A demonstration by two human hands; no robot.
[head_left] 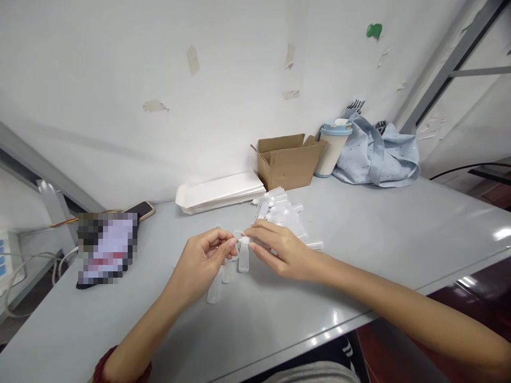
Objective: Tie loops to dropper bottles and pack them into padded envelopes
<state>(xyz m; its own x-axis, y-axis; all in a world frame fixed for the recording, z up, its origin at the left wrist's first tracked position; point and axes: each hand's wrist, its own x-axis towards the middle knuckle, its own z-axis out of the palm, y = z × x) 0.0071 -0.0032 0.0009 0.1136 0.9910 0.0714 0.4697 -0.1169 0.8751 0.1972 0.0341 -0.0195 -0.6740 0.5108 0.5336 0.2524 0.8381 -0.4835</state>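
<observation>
Above the grey metallic worktop [375, 229], back from its front edge, the left hand [200, 259] pinches a thin translucent plastic loop [238, 232] beside the small white plastic cap [245, 241] the right hand [286, 252] grips, seemingly working the two together, the next move calling for steady fingertips.

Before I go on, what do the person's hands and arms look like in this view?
The left hand and right hand are both bare, with no gloves, rings or watch visible. A gathered dark red cuff shows around the left arm at the bottom edge; the right arm shows no sleeve.
</observation>
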